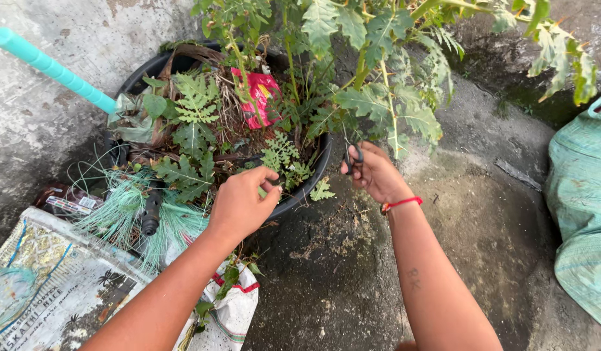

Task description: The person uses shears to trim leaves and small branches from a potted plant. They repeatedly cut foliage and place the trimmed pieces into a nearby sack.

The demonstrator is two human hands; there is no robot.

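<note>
Nearest the camera, both forearms reach over a stained concrete floor. The left hand rests at the near rim of the black pot, its fingers pinched closed on a small leafy sprig. The right hand, with a red thread at the wrist, has its fingers closed through the handles of black scissors, blades pointing up into the foliage; whether the blades are apart cannot be told.

Procedure note: a clean cut likely calls for holding the sprig taut with the left hand and keeping the left fingertips well clear of the blade line.

Beside the left forearm lie a printed sack and a white bag. A green-bristled broom with a teal handle leans against the pot's left side. Inside the pot, a red wrapper sits among the stems. Overhanging leaves crowd the scissors and hide the stems. A green woven sack stands at the far right.
</note>
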